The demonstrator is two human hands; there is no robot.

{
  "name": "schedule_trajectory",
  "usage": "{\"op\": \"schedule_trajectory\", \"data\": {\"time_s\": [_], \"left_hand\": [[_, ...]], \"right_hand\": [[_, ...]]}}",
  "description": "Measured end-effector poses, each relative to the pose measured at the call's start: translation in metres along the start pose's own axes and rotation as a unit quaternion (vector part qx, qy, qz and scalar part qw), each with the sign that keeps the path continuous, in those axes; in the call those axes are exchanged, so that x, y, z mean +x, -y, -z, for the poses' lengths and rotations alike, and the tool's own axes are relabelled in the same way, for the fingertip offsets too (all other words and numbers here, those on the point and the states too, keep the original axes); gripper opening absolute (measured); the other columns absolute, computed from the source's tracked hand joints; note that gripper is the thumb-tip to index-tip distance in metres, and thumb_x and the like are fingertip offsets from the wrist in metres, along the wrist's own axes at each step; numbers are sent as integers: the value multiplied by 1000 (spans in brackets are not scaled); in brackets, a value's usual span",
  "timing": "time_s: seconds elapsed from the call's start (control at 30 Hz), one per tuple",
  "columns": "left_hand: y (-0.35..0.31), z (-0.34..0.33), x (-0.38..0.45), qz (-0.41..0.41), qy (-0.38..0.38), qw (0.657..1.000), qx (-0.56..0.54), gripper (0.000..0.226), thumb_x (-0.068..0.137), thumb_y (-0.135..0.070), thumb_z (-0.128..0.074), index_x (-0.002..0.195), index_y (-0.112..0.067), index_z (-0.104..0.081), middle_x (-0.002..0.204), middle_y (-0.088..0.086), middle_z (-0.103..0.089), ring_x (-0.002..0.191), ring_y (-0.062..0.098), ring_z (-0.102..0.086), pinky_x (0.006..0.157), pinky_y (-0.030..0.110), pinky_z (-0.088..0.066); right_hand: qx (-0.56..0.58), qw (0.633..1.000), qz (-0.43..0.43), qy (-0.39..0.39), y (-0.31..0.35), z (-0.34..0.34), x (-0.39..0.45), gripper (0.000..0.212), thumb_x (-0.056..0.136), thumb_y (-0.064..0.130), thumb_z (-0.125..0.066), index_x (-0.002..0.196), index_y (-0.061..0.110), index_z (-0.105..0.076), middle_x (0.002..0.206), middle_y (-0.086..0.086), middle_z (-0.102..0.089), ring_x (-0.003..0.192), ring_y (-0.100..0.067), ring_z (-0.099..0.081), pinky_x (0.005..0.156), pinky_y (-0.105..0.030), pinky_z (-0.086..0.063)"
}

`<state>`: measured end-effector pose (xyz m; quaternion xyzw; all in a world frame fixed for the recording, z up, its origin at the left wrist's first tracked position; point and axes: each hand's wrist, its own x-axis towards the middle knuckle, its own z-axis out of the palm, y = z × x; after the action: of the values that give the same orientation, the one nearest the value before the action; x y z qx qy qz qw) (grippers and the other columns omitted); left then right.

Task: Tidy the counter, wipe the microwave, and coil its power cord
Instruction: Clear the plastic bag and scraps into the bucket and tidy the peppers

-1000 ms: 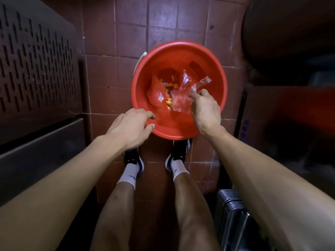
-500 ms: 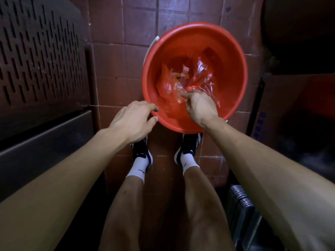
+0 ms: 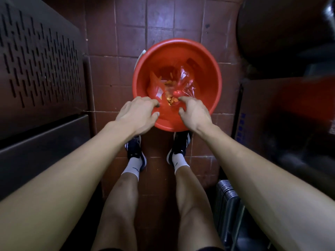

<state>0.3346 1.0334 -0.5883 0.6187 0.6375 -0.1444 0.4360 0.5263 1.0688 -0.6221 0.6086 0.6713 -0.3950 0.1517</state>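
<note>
A red plastic bucket (image 3: 208, 69) stands on the tiled floor in front of my feet. Inside it lies a crumpled clear plastic bag (image 3: 183, 82) with orange food scraps (image 3: 170, 101). My left hand (image 3: 137, 115) hovers over the bucket's near rim with loosely curled fingers and holds nothing. My right hand (image 3: 194, 113) is over the near rim too. Its thumb and forefinger are apart and its fingertips are close to the bag's near edge. The microwave and its cord are out of view.
A dark perforated metal cabinet (image 3: 39, 69) fills the left side. A cardboard box (image 3: 282, 113) and a dark round vessel (image 3: 282, 28) crowd the right. A ribbed metal object (image 3: 227, 207) stands by my right leg. My two shoes stand just behind the bucket.
My right hand has let go of the plastic bag, which now lies in the bucket, and has drawn back to the near rim. My left hand moved right, over the rim.
</note>
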Motion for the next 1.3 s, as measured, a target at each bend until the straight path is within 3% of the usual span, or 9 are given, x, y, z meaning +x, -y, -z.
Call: {"op": "schedule_trajectory", "data": {"time_s": [0.37,0.57,0.87,1.03,1.3], "left_hand": [[-55,58,-101,32,-9,999,34,42,97,-38,-50,137,-23,-54,137,5,-57,127,31,-49,101,49,-43],[-97,110,-174,59,-73,995,32,41,97,-38,-51,135,-25,-54,136,6,-58,124,32,-49,100,50,-44],[-136,154,-281,123,-151,981,-7,45,99,-41,-49,141,-26,-49,142,2,-53,130,28,-45,103,47,-41],[-127,166,-333,170,-187,966,-44,52,101,-42,-47,149,-24,-42,148,2,-48,136,26,-42,109,47,-37],[-98,140,-425,229,-253,938,-63,51,101,-43,-45,149,-25,-40,148,0,-48,136,25,-41,111,48,-36]], "right_hand": [[-5,999,34,22,23,90,-91,45,93,20,-54,138,21,-56,139,-4,-59,129,-28,-52,105,-39,-43],[-27,996,82,28,46,154,-163,42,90,19,-54,132,19,-59,135,-5,-61,124,-30,-56,102,-44,-47],[-54,982,180,-2,91,224,-238,51,90,22,-57,141,21,-50,145,-1,-54,131,-26,-51,103,-45,-46],[-120,959,256,-10,135,243,-260,55,88,23,-56,143,23,-47,144,-1,-53,126,-30,-54,97,-49,-48],[-172,909,379,-15,217,227,-311,59,88,19,-59,145,21,-45,148,-6,-50,131,-31,-51,102,-47,-47]]}}
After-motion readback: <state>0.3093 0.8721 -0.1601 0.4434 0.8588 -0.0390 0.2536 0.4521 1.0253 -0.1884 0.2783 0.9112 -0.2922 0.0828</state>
